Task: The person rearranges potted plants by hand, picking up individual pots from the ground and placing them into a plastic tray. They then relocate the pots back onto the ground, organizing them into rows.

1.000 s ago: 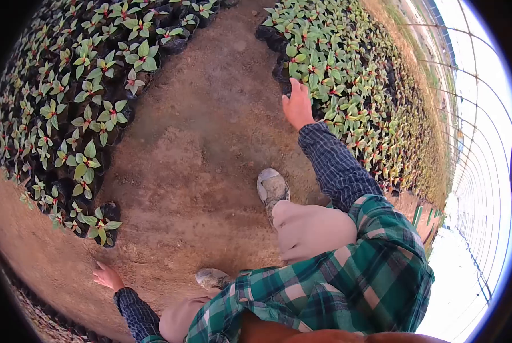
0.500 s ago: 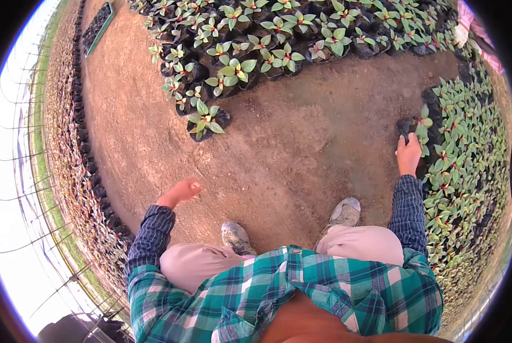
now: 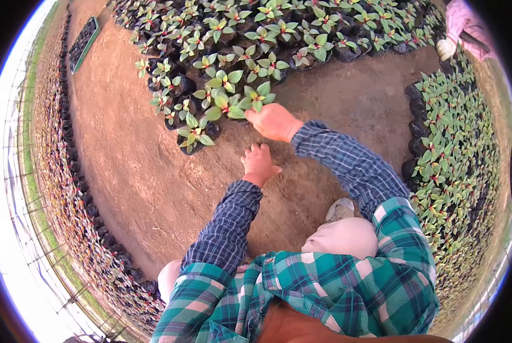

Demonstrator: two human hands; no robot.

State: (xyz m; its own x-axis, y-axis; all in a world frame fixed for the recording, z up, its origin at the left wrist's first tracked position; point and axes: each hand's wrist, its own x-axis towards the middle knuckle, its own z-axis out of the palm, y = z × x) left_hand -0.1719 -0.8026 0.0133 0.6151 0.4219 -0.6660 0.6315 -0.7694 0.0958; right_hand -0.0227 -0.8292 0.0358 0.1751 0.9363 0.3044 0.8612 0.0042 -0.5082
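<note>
My right hand point(image 3: 274, 121) reaches across to the front edge of the block of seedlings, its fingers closed at two leafy seedlings, one with a red-centred rosette point(image 3: 227, 106) and another beside it point(image 3: 259, 95). Their bags are mostly hidden behind the leaves and fingers. Just below, my left hand point(image 3: 259, 163) hovers over the soil with its fingers spread, holding nothing. A seedling in a black bag point(image 3: 194, 134) stands at the near corner of the block, left of both hands.
Rows of bagged seedlings point(image 3: 319, 46) fill the far side. A dense bed of young plants point(image 3: 444, 148) lies at right, and another long bed point(image 3: 78, 200) at left. A green-edged tray point(image 3: 85, 46) sits far left. Another person's gloved hand point(image 3: 446, 49) shows far right.
My right hand has swung left from the right-hand bed to the block's front edge, bringing seedlings with it. My left hand has moved right and forward, and its fingers have spread.
</note>
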